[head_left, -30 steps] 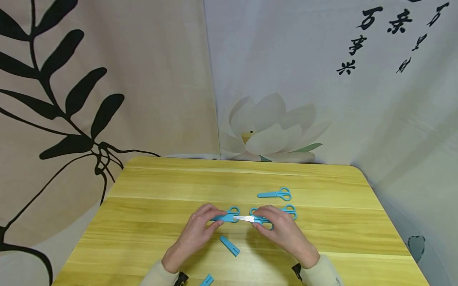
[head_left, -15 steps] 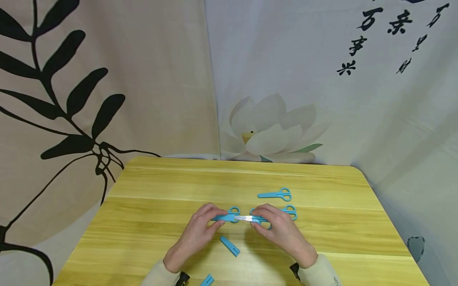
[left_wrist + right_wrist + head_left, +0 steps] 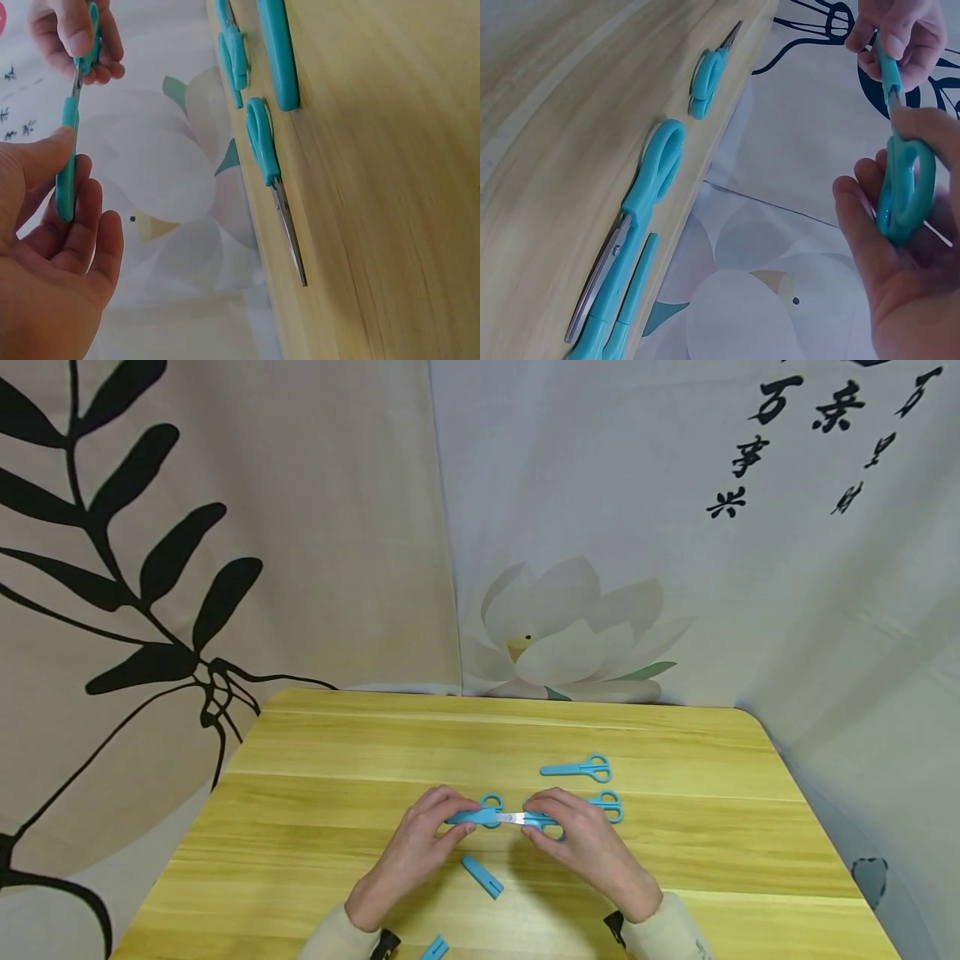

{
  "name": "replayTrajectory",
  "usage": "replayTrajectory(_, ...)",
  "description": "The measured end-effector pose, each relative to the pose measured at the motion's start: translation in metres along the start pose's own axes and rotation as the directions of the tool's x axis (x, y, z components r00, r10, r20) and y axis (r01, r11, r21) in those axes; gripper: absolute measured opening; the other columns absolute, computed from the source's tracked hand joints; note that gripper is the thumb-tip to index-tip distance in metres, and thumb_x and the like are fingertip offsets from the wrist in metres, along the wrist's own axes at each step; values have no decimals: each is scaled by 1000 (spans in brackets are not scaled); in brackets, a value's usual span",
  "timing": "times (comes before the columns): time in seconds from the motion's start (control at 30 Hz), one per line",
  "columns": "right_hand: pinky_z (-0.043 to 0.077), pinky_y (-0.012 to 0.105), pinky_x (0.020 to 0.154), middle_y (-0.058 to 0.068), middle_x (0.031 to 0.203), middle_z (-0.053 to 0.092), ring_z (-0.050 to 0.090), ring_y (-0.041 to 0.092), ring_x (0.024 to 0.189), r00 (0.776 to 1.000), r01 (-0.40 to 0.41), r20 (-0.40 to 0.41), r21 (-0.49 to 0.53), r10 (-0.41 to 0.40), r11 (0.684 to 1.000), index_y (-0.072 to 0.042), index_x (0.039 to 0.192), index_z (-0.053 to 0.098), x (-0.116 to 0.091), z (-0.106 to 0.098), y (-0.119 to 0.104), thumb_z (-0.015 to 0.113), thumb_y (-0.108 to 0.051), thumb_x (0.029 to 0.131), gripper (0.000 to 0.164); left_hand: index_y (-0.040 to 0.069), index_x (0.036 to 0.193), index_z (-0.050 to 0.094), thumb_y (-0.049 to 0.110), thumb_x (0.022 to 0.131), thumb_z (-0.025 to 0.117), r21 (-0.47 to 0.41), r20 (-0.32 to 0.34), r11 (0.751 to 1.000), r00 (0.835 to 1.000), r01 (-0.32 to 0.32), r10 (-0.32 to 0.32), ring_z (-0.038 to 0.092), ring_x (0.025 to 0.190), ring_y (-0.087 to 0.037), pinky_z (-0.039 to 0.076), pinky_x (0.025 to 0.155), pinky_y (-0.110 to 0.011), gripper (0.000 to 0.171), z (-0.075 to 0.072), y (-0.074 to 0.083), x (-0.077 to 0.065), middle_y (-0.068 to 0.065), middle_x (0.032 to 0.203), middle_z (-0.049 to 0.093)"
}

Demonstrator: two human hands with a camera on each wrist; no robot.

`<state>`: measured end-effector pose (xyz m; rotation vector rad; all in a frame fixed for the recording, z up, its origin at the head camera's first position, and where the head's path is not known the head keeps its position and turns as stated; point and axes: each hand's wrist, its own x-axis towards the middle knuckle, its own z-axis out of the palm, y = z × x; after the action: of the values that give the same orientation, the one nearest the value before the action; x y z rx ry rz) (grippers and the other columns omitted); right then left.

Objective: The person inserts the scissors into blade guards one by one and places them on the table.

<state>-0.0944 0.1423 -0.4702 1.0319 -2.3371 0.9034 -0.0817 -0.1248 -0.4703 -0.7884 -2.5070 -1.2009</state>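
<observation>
Between thumb and fingers, my left hand [image 3: 416, 839] pinches a blue scissors sheath [image 3: 468, 817]. My right hand [image 3: 588, 845] grips a pair of scissors by its blue handles [image 3: 909, 187]. Its blade [image 3: 512, 818] points left with the tip inside the sheath's mouth, and a short silver stretch shows between the hands. In the left wrist view both hands hold these two parts in line above the table. Behind the held sheath lies another pair of scissors [image 3: 262, 142], its blade bare in that view. My right hand partly hides further scissors [image 3: 611, 803] on the table.
At the back of the wooden table [image 3: 337, 752] lie sheathed scissors [image 3: 573, 769]. A loose blue sheath [image 3: 482, 877] rests nearer the front, and a second loose sheath [image 3: 434, 948] is cut off by the bottom edge of the head view. A printed curtain hangs behind.
The scissors' blade has slid further into the sheath, so less silver shows. My right hand has shifted slightly left and my left hand slightly right.
</observation>
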Motion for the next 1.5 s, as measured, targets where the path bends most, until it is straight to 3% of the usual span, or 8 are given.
replayTrajectory(0.8, 61, 28, 75, -2, 105, 72, 72, 13, 89, 1000, 8, 4, -7, -8, 1000, -8, 102, 76, 3, 1, -3, 90, -8, 79, 27, 14, 114, 76, 8, 91, 79, -31, 44, 999, 999, -19, 21, 61, 103, -13, 56, 81, -29, 24, 5, 2, 3, 6, 108, 66)
replayTrajectory(1.5, 60, 28, 77, -1, 105, 73, 72, 13, 90, 1000, 29, 1, -20, -29, 999, -9, 102, 76, 4, 3, -3, 90, -8, 79, 27, 14, 113, 77, 8, 90, 80, -30, 28, 999, 999, -22, 23, 61, 102, -13, 56, 79, -28, 24, 6, 2, 3, 6, 107, 66)
